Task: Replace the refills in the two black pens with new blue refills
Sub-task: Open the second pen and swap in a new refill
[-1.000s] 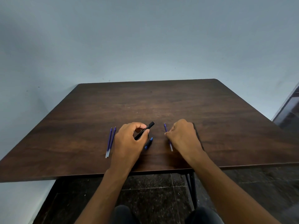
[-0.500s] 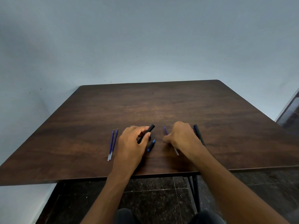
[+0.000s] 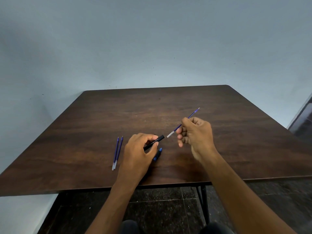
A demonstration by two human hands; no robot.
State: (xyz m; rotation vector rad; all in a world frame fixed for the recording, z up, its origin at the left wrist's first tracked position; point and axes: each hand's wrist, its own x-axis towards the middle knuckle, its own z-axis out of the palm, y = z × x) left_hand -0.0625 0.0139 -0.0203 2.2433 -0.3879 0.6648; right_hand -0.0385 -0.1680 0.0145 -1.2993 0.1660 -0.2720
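Holding black pen barrel [image 3: 154,142] in left hand [image 3: 138,154], refill [image 3: 183,122] in right hand [image 3: 196,134]

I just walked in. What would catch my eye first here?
Two bare hands at the near edge of a dark wooden table. The right hand holds a thin blue refill in the air, aimed at the open end of a black pen barrel pinched in the left hand. Two more refills lie side by side to the left.

The black pen barrel [image 3: 154,142] bears pale print, too small to read.
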